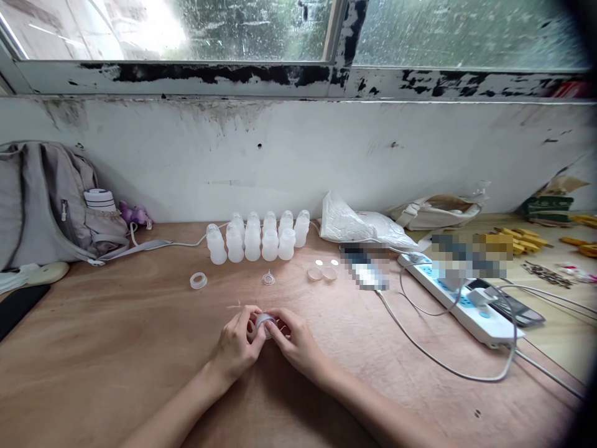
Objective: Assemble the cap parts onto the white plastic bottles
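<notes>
My left hand (237, 342) and my right hand (293, 339) meet at the middle of the wooden table (116, 361), fingers pinched together round a small translucent plastic ring part (263, 322). Behind them stand several small white plastic bottles (261, 239) in two rows. A clear ring (198, 280) lies to the left, a small silicone nipple (268, 279) just ahead of my hands, and two flat clear discs (321, 272) to the right.
A grey backpack (41, 199) with a white cup in its pocket leans on the wall at the left. A white plastic bag (359, 227), a power strip (461, 298) with cables, a phone (513, 308) and yellow parts (527, 239) fill the right side.
</notes>
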